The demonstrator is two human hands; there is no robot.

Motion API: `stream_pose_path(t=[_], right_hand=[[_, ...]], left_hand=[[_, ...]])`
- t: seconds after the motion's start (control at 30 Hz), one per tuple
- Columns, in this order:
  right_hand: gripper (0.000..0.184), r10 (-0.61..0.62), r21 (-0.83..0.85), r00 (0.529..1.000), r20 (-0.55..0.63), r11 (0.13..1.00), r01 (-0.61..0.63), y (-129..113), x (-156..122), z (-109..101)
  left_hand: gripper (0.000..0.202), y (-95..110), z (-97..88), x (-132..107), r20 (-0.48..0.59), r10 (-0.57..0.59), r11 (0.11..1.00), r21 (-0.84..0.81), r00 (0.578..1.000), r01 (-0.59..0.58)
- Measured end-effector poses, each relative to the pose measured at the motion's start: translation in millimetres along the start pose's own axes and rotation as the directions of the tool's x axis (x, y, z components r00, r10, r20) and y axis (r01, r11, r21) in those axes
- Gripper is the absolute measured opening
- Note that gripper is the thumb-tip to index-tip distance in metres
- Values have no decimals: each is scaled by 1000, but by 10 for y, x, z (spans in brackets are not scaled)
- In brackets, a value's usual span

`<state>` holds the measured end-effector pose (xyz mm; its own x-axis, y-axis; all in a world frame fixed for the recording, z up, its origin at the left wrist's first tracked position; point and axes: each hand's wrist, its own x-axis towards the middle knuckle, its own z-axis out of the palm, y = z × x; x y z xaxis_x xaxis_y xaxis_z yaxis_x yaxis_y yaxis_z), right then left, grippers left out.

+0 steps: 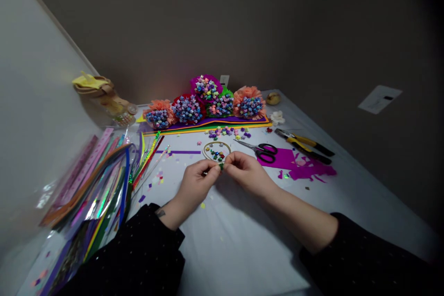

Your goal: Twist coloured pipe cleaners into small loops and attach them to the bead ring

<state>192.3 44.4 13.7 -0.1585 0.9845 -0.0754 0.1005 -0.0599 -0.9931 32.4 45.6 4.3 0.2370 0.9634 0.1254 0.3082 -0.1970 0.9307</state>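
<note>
Between my two hands is a small green paper piece (221,166), perhaps a folded star; its exact shape is too small to make out. My left hand (197,181) pinches it from one side with thumb and index finger. From the other side my right hand (247,172) is closed on it in a like pinch. Just beyond the fingertips lies a gold-coloured ring (204,149) with several small shiny paper stars (218,154) inside. More purple and pink paper stars (229,132) are heaped farther back.
Black-handled scissors (258,150) rest on magenta paper (284,158) at right, near yellow-and-black pliers (305,144). Bundled paper strips (100,189) cover the left side. Several star-filled paper flowers (189,108) line the back by the wall, with a tan shoe-like object (104,95) at left.
</note>
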Motion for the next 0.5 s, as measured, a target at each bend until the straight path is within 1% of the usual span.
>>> stream_pose_path(t=[0.1, 0.23, 0.3, 0.4, 0.5], right_hand=[[12, -8, 48, 1000, -8, 999, 9, 6, 1, -2], [21, 89, 263, 996, 8, 961, -88, 24, -4, -2], [24, 139, 331, 989, 45, 932, -146, 32, -2, -2], [26, 183, 336, 975, 127, 917, -216, 40, 1, -1], [26, 193, 310, 971, 139, 923, -228, 48, 0, 9]], left_hand=[[18, 8, -4, 3, -12, -21, 1000, 17, 1000, 21], [20, 42, -11, 15, -31, -86, 996, -35, 996, 85], [21, 53, -11, 19, -21, -116, 991, -70, 993, 115], [20, 50, -9, 18, -11, -117, 989, -93, 993, 116], [20, 35, -7, 16, -1, -82, 994, -77, 997, 82]])
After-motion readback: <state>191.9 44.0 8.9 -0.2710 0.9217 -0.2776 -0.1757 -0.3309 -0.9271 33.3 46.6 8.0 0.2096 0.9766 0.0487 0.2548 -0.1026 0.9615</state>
